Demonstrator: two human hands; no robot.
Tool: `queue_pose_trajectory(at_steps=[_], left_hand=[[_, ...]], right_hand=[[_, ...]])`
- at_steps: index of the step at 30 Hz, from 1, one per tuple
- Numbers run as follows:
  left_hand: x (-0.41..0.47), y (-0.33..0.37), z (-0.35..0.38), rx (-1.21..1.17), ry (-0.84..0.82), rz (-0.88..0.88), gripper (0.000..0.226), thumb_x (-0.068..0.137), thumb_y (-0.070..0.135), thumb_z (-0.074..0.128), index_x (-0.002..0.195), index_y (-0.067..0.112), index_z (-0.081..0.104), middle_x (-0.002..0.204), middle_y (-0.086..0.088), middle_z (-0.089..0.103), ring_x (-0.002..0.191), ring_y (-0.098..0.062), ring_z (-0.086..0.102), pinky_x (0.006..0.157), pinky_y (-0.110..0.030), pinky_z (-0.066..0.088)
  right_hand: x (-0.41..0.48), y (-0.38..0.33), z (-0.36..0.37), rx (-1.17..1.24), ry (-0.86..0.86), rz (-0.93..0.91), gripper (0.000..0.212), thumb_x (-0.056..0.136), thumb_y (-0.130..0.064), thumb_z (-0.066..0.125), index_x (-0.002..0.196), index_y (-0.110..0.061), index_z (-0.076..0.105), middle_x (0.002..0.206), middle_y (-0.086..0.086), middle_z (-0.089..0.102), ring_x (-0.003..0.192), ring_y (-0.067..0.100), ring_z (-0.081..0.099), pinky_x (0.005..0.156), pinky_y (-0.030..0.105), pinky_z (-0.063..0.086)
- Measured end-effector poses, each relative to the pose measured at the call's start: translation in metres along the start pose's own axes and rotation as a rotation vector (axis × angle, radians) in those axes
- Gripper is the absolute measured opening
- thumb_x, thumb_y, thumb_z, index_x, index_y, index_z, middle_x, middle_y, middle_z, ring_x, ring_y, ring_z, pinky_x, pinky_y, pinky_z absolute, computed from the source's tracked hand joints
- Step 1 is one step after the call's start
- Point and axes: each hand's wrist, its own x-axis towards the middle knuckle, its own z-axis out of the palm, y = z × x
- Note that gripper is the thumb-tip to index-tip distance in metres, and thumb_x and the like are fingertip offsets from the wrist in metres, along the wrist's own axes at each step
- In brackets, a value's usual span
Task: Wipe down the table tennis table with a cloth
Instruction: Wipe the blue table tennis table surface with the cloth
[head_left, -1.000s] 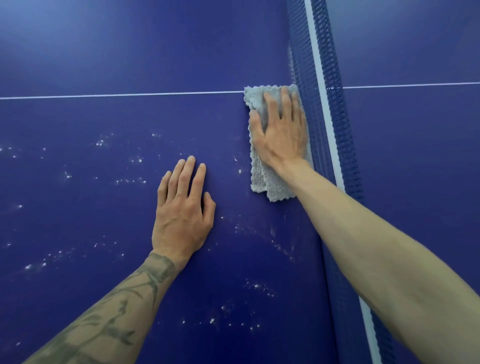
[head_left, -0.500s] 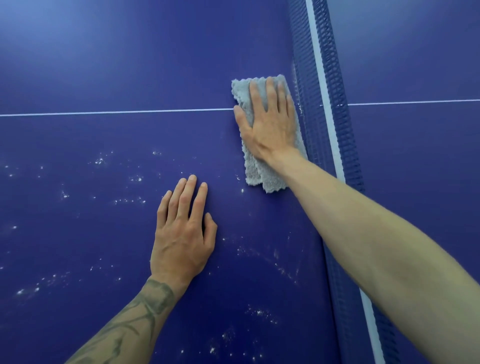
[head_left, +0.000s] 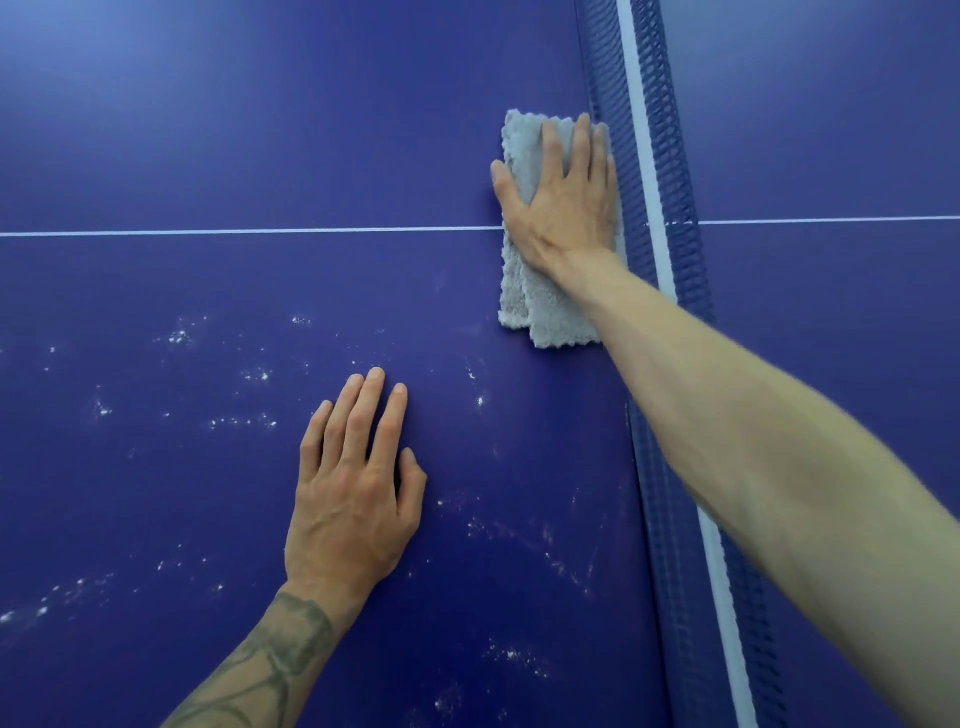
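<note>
A folded grey cloth (head_left: 540, 317) lies flat on the blue table tennis table (head_left: 260, 130), right beside the net. My right hand (head_left: 563, 200) presses on it with straight fingers, straddling the white centre line (head_left: 234, 232). My left hand (head_left: 358, 483) rests palm down on the table nearer to me, fingers straight, apart from the cloth. White dust specks (head_left: 244, 421) are scattered over the near half of the surface around my left hand.
The blue net (head_left: 670, 249) with its white top band runs from top to bottom on the right, just beside the cloth. Beyond it lies the other half of the table (head_left: 831, 130).
My right hand has pushed the cloth away from me along the net, across the white centre line. My left hand has stayed flat on the table.
</note>
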Motion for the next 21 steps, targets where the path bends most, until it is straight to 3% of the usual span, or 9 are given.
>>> queue_pose_trajectory(at_steps=[9,14,19,21], left_hand=[[0.002,0.002,-0.004,-0.011,-0.023,-0.015,0.057,0.104,0.026,0.038,0.158,0.007,0.043,0.169,-0.013,0.034,0.158,-0.031,0.030,0.129,-0.052,0.023],[0.001,0.002,-0.003,-0.006,-0.006,-0.007,0.057,0.104,0.025,0.040,0.158,0.006,0.043,0.168,-0.013,0.034,0.158,-0.031,0.030,0.130,-0.051,0.022],[0.002,0.003,-0.005,-0.020,0.006,-0.016,0.056,0.104,0.023,0.043,0.157,0.006,0.044,0.168,-0.014,0.035,0.157,-0.031,0.031,0.129,-0.053,0.024],[0.002,0.003,-0.006,-0.030,0.008,-0.025,0.056,0.103,0.023,0.044,0.157,0.006,0.045,0.168,-0.013,0.035,0.157,-0.031,0.031,0.129,-0.052,0.023]], right_hand=[[-0.087,0.023,0.006,-0.009,0.061,-0.050,0.083,0.107,-0.066,0.031,0.169,-0.012,0.017,0.177,0.016,0.004,0.165,0.029,-0.002,0.134,0.045,0.001],[-0.092,0.007,0.021,-0.058,0.015,-0.032,0.085,0.109,-0.063,0.025,0.169,-0.008,0.004,0.178,0.015,-0.002,0.165,0.027,-0.008,0.133,0.045,-0.002],[-0.160,0.001,0.034,-0.069,0.005,-0.314,0.081,0.108,-0.059,0.026,0.169,-0.008,0.012,0.178,0.014,0.005,0.165,0.027,-0.002,0.133,0.046,0.007],[-0.165,0.022,0.031,-0.092,-0.008,-0.296,0.078,0.109,-0.057,0.023,0.170,-0.010,0.009,0.178,0.011,0.001,0.165,0.025,-0.005,0.134,0.046,0.007]])
